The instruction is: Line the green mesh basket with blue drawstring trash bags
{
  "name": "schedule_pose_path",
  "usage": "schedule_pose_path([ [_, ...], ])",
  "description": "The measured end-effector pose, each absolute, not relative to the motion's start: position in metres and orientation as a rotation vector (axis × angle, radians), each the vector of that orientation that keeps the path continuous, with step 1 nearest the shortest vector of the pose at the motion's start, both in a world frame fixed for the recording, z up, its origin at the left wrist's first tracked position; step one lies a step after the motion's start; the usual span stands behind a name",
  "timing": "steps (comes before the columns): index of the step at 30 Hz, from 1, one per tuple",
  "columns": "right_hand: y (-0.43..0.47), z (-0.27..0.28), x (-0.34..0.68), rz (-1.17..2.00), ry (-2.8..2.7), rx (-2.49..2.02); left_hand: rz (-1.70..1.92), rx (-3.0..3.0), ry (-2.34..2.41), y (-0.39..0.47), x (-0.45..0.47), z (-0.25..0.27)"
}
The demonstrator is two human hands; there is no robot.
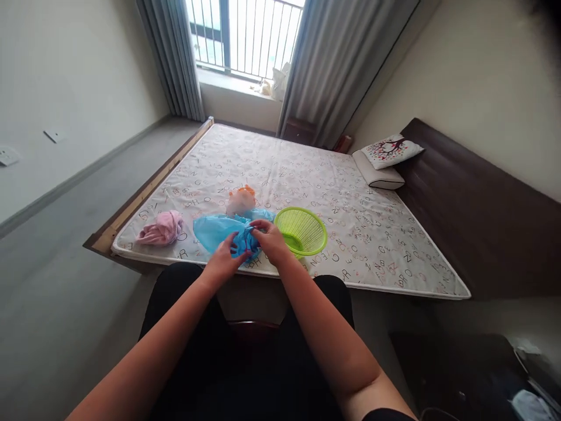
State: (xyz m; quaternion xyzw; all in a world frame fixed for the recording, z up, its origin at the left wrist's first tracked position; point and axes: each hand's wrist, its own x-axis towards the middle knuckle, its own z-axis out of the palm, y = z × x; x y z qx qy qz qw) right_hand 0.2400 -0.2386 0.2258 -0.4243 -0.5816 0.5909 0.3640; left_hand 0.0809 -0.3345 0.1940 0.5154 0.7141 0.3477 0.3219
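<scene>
A crumpled blue plastic bag lies at the near edge of the mattress, its gathered part bunched up between both hands. My left hand curls around the bunched plastic from the left, thumb and forefinger on either side of it. From the right, my right hand pinches the same gathered part with bent fingers. Just right of that hand a green plastic basket sits tilted towards me. Behind the blue bag rests a clear bag with orange edges. A pink cloth lies bunched to the left.
The bed's mattress has a letter print and a wooden frame along its left side. Pillows lean by the dark headboard. A dark table with items on it stands at lower right.
</scene>
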Motion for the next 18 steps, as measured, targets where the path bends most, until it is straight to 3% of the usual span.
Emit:
schedule_pose_path([
  [3,-0.25,0.244,0.257,1.475,-1.555,-1.091,1.109,1.363,1.856,-0.33,0.091,0.211],
  [11,-0.258,0.277,0.303,0.799,-1.979,-1.196,1.227,0.9,1.568,-0.318,0.08,0.291],
  [18,-0.243,0.27,0.335,1.428,-1.246,-1.158,1.141,1.207,1.722,-0.322,0.082,0.334],
])
